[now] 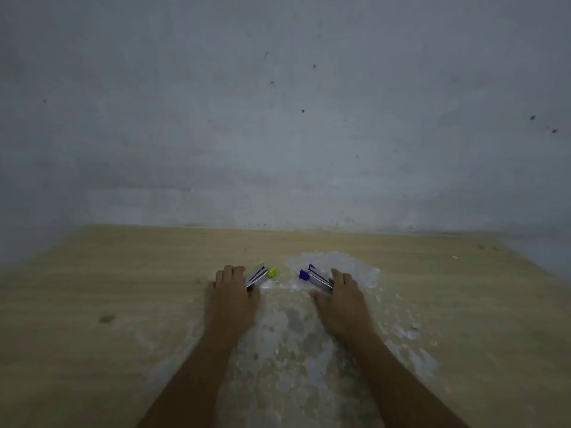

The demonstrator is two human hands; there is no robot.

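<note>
Two small silver staplers lie on a wooden table (123,288), their front ends angled toward each other. The one with yellow-green ends (259,274) sticks out from under my left hand (231,295), whose curled fingers cover its rear. The one with purple ends (315,276) has its rear held between the thumb and fingers of my right hand (343,298). Both staplers' rear halves are hidden by the hands. Both look slightly agape at the front.
A crumpled clear plastic sheet (349,264) lies under and behind the purple stapler. A whitish, scuffed patch (287,350) covers the table between my forearms. A stained grey wall (278,118) rises at the table's far edge.
</note>
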